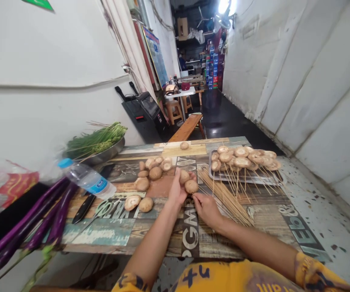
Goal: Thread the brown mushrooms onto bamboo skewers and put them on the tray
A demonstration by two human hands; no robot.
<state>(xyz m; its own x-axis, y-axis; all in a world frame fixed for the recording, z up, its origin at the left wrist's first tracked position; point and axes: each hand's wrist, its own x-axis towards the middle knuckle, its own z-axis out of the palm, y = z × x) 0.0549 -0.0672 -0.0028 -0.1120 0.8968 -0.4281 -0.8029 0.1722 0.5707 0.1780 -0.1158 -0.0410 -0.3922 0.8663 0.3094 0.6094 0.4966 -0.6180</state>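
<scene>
My left hand point(177, 190) is closed around shiitake mushrooms: one brown cap point(191, 186) at the front, with another cap point(184, 176) behind it. Just below the front cap, my right hand point(207, 207) is pinched on what looks like a thin bamboo skewer, mostly hidden by the fingers. Loose mushrooms point(155, 173) are heaped left of my hands, and two more, one showing its pale underside point(132, 202), lie nearer me. To the right, a bundle of bamboo skewers point(228, 198) lies on the table beside a tray point(215, 175) of skewered mushrooms point(242, 162).
A water bottle point(86, 178), a black-handled knife point(84, 209), green-handled scissors point(103, 209) and purple eggplants point(37, 211) lie at the left. Behind them stands a metal bowl point(110, 152) of greens. A single mushroom point(184, 145) sits near the far edge; a wooden bench point(187, 127) stands beyond.
</scene>
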